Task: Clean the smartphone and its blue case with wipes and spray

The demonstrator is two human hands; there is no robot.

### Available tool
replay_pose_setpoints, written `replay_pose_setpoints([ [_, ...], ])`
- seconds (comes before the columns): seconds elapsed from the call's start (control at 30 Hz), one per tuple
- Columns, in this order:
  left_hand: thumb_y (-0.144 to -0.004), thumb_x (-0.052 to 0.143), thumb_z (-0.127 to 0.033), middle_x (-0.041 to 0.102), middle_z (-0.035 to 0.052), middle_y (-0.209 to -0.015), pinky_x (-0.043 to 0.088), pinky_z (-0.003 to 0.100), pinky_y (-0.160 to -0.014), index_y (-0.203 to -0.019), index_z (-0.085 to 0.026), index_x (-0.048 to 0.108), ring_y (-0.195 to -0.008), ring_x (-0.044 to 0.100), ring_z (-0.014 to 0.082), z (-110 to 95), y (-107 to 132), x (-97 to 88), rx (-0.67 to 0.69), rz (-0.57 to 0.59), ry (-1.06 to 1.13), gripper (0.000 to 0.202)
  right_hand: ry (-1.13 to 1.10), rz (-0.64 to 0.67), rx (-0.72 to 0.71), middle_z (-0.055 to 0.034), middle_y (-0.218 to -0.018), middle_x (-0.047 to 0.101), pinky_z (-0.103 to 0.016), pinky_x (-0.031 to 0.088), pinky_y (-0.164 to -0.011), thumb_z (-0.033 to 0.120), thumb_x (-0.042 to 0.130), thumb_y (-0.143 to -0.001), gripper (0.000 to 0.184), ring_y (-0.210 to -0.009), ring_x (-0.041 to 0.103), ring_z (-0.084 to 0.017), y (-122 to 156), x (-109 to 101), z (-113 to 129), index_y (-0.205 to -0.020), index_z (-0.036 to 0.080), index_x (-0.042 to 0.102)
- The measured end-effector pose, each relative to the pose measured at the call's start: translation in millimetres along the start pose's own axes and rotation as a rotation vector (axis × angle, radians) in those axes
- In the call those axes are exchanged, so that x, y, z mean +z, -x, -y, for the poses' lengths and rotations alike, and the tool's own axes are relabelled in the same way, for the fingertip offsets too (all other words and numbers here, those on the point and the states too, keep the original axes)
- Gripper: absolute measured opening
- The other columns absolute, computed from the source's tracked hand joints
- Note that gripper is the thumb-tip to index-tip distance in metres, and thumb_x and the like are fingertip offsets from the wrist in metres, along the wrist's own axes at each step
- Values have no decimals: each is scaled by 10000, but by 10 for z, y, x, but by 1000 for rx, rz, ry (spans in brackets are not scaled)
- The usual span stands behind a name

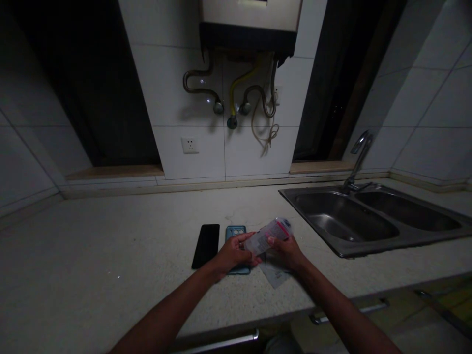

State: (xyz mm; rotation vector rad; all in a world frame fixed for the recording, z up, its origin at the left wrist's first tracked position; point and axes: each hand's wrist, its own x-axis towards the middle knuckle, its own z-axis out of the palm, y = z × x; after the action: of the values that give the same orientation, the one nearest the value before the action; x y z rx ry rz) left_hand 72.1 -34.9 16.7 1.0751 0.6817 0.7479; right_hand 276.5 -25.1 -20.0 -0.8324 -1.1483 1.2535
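Observation:
Both hands grip a translucent plastic packet [263,238] with small print and a pink stripe, tilted above the counter. My left hand [234,255] is closed on its lower left end. My right hand [287,250] pinches its right side, thumb on top. Under my left hand lies a blue phone case [231,233] with camera cutouts, partly covered by the fingers. Left of it a black phone [206,246] rests flat, its dark face up. A thin greyish sheet [275,276] lies below the packet, partly hidden by my right hand.
The pale counter [110,236] runs along a tiled wall. To the right is a double steel sink [334,246] with a curved faucet [356,167]. A water heater [250,34] with pipes hangs above, and a wall socket [190,145] sits below it. Drawer handles [236,340] line the front.

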Motion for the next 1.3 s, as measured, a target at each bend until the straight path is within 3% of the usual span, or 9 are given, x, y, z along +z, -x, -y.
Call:
replay_pose_setpoints([
  [0.2, -587, 803, -191, 715, 83, -898, 570, 257, -661, -1230, -112, 609, -687, 708, 163, 5, 4, 33, -1, -26, -34, 676, 12, 1, 15, -50, -801, 719, -358, 535, -759, 481, 875, -573, 456, -719, 640, -196, 5, 16, 38, -867, 171, 716],
  [0.37, -600, 796, -191, 714, 90, -914, 581, 267, -636, -1290, -113, 540, -687, 718, 180, 16, 6, 24, -10, -11, -35, 740, 6, -5, 3, -49, -808, 722, -340, 532, -745, 452, 883, -566, 441, -729, 647, -194, 4, 18, 44, -861, 169, 718],
  [0.63, -609, 776, -118, 702, 87, -1067, 587, 289, -771, -1309, -158, 584, -773, 725, 163, 13, 2, -10, -15, 30, 6, 727, 18, 18, -11, -44, -855, 739, -352, 536, -786, 396, 888, -558, 440, -784, 671, -210, 13, -8, 32, -909, 184, 729],
  [0.9, -548, 703, -20, 710, 66, -1070, 586, 342, -866, -1241, -143, 651, -881, 690, 173, -40, 0, -3, -58, 39, 125, 705, 9, 47, -29, -32, -824, 720, -333, 524, -756, 415, 885, -568, 399, -748, 645, -191, 16, 8, 65, -858, 192, 726],
  [1.13, -577, 679, -67, 719, 59, -987, 581, 291, -789, -1277, -137, 609, -795, 716, 169, -28, -14, -15, -78, 57, 67, 707, 48, 11, -46, -13, -731, 666, -306, 504, -680, 448, 862, -590, 355, -664, 581, -166, 33, 52, 112, -772, 195, 691],
  [1.3, -636, 706, -156, 704, 53, -917, 562, 268, -701, -1243, -144, 589, -722, 707, 160, -32, 1, 70, 12, 26, -35, 618, 66, -98, -73, -11, -698, 655, -300, 496, -646, 453, 868, -551, 378, -637, 567, -163, 10, 61, 107, -743, 195, 669],
])
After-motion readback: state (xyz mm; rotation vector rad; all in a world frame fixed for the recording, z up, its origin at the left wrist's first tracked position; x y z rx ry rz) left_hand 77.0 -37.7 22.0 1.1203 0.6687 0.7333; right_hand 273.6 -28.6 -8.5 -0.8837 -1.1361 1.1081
